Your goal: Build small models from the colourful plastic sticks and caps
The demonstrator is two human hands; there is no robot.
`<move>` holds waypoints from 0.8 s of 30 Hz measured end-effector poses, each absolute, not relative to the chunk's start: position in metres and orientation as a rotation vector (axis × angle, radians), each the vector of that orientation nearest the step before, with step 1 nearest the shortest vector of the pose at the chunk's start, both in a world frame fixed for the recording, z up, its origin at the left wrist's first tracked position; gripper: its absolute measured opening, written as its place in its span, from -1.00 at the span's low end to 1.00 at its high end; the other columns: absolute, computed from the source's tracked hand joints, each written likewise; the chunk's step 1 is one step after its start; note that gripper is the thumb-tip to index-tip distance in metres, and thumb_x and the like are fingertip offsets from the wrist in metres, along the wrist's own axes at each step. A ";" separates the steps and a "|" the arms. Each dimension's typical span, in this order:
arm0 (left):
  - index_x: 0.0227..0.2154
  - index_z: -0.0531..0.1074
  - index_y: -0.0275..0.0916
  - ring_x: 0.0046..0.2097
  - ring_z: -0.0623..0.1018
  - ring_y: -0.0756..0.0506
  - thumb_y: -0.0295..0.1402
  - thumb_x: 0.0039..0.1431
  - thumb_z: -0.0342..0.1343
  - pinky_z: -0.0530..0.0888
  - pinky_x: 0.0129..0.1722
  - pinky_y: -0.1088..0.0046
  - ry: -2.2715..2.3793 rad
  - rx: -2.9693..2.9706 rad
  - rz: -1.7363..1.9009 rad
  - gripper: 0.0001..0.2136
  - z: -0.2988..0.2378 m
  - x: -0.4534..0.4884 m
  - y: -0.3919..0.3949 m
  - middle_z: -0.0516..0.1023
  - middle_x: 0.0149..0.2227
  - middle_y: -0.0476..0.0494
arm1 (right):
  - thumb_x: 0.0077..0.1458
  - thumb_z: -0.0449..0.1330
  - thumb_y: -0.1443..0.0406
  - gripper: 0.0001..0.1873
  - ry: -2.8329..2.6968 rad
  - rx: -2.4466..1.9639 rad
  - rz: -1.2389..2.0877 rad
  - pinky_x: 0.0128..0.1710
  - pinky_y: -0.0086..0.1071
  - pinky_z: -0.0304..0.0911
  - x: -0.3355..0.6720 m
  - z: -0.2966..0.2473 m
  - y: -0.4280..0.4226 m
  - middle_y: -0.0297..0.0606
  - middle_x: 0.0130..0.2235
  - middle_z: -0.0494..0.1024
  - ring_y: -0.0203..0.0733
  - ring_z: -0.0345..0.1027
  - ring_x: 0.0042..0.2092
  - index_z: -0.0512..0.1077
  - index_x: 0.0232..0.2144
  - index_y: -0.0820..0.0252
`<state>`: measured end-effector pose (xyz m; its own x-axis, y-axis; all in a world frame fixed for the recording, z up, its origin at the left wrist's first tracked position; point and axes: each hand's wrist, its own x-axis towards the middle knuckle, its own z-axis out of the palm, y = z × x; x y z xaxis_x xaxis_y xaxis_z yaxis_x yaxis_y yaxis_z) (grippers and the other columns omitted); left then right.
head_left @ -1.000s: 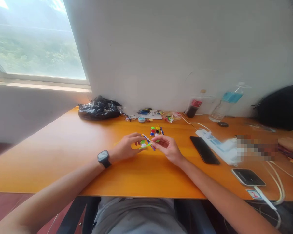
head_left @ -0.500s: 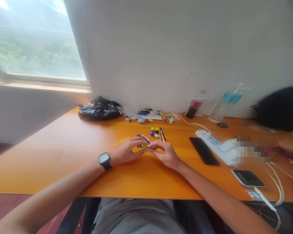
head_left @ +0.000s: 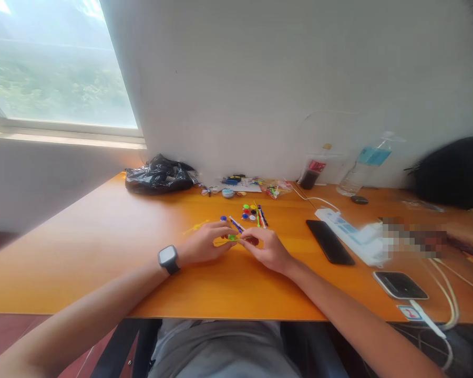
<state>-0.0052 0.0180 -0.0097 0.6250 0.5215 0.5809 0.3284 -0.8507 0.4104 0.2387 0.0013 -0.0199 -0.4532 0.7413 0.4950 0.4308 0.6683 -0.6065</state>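
Note:
My left hand, wearing a watch on its wrist, pinches a small green round plastic piece. A thin yellow-green strip runs between the fingertips. Thumb and fingers of my right hand are closed on the strip's other end, close to the left fingertips. Just beyond the hands lie a blue cap-like piece and a blue-and-white stick, partly hidden by fingers. Several coloured round pieces stand in a group beside thin coloured sticks. A yellow piece rests left of my left hand.
A black plastic bag and small items lie along the wall. To the right are a black phone, a power strip, another charging device, cables and bottles. Another person's hand is at the far right.
The green piece and strip have turned slightly between my fingers, and the strip shows more plainly. Both hands stay in nearly the same place.

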 end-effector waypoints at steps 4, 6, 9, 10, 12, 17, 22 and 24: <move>0.00 0.57 -0.13 -0.03 0.65 -0.15 -0.28 0.43 0.12 0.61 -0.02 0.28 0.693 2.592 1.042 -0.80 -0.010 -0.006 0.018 0.64 -0.06 -0.21 | 0.36 0.22 0.13 -0.77 -2.142 -0.934 0.502 -0.34 -0.37 0.28 0.240 -0.022 0.002 -0.29 -0.38 0.58 -0.23 0.34 -0.40 0.58 -0.25 0.12; -0.01 0.58 -0.13 -0.03 0.64 -0.15 -0.28 0.43 0.11 0.61 -0.02 0.28 0.693 2.605 1.033 -0.80 -0.010 -0.006 0.018 0.64 -0.06 -0.20 | 0.37 0.21 0.12 -0.75 -2.162 -0.953 0.486 -0.36 -0.37 0.25 0.240 -0.023 0.002 -0.30 -0.41 0.55 -0.23 0.32 -0.41 0.58 -0.26 0.13; -0.02 0.58 -0.14 -0.04 0.65 -0.15 -0.28 0.44 0.10 0.60 -0.04 0.29 0.700 2.618 1.028 -0.80 -0.010 -0.006 0.019 0.64 -0.08 -0.21 | 0.38 0.20 0.15 -0.77 -2.176 -0.956 0.466 -0.36 -0.36 0.24 0.240 -0.023 0.002 -0.31 -0.41 0.53 -0.23 0.31 -0.41 0.57 -0.26 0.13; -0.02 0.58 -0.14 -0.05 0.65 -0.15 -0.28 0.45 0.10 0.61 -0.05 0.29 0.705 2.624 1.030 -0.80 -0.011 -0.006 0.019 0.64 -0.09 -0.21 | 0.38 0.18 0.16 -0.78 -2.173 -0.947 0.467 -0.35 -0.36 0.24 0.240 -0.022 0.002 -0.30 -0.39 0.55 -0.22 0.31 -0.40 0.56 -0.24 0.13; -0.02 0.58 -0.15 -0.08 0.65 -0.14 -0.28 0.45 0.10 0.60 -0.08 0.30 0.705 2.646 1.036 -0.80 -0.012 -0.006 0.021 0.64 -0.11 -0.21 | 0.40 0.14 0.19 -0.79 -2.157 -0.921 0.481 -0.33 -0.35 0.26 0.240 -0.021 0.001 -0.26 -0.32 0.58 -0.21 0.33 -0.38 0.56 -0.18 0.13; -0.03 0.59 -0.15 -0.12 0.65 -0.13 -0.30 0.44 0.10 0.61 -0.11 0.32 0.693 2.690 1.062 -0.80 -0.016 -0.007 0.023 0.65 -0.15 -0.20 | 0.41 0.12 0.25 -0.81 -2.141 -0.893 0.482 -0.32 -0.35 0.25 0.240 -0.020 0.000 -0.25 -0.29 0.57 -0.21 0.33 -0.37 0.55 -0.13 0.12; -0.07 0.60 -0.19 -0.16 0.66 -0.12 -0.32 0.41 0.14 0.61 -0.13 0.34 0.716 2.678 1.102 -0.83 -0.017 -0.007 0.022 0.68 -0.16 -0.18 | 0.39 0.13 0.30 -0.82 -2.177 -0.870 0.499 -0.31 -0.38 0.22 0.241 -0.022 0.002 -0.28 -0.33 0.53 -0.24 0.30 -0.38 0.55 -0.18 0.17; -0.08 0.60 -0.19 -0.16 0.66 -0.12 -0.33 0.40 0.15 0.61 -0.13 0.34 0.724 2.680 1.104 -0.83 -0.016 -0.007 0.021 0.69 -0.15 -0.17 | 0.39 0.13 0.31 -0.82 -2.182 -0.869 0.508 -0.31 -0.38 0.21 0.241 -0.022 0.002 -0.29 -0.34 0.52 -0.24 0.30 -0.38 0.55 -0.18 0.17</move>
<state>-0.0069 0.0210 -0.0163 0.6118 0.4891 0.6217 0.3758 -0.8713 0.3156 0.2411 0.0022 -0.0221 -0.5121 0.7134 0.4783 0.4288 0.6949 -0.5772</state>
